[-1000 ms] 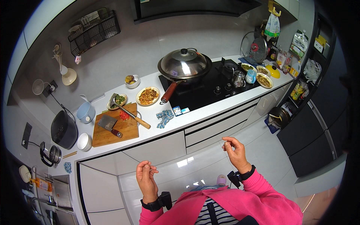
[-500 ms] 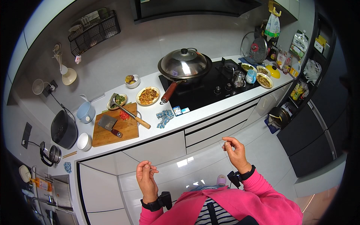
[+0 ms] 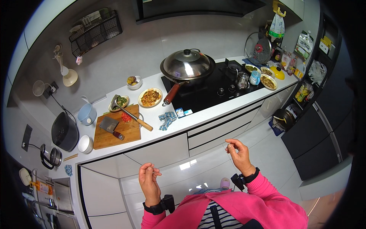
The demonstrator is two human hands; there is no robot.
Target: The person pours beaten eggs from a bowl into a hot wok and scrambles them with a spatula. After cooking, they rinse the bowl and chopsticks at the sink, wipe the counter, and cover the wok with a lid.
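Observation:
Both my hands hang in the air before the counter, away from everything on it. My left hand (image 3: 149,183) is loosely curled, with nothing in it. Likewise bare is my right hand (image 3: 239,155), its fingers half bent and apart from the thumb. Beyond them, a wooden cutting board (image 3: 129,141) carries a cleaver (image 3: 109,125) and chopped red pieces (image 3: 126,117). A wooden-handled spatula (image 3: 133,113) lies across the board, its head in a plate of greens (image 3: 121,102). A lidded wok (image 3: 188,68) sits on the black cooktop, its wooden handle toward me.
Along the counter are a plate of food (image 3: 150,97), a checked cloth (image 3: 167,120), a white bowl (image 3: 85,144) and a black rice cooker (image 3: 65,131). Filled dishes (image 3: 268,82) stand beyond the metal pot (image 3: 243,80). A sink (image 3: 63,195) is at lower left; a dark fridge (image 3: 324,126) stands right.

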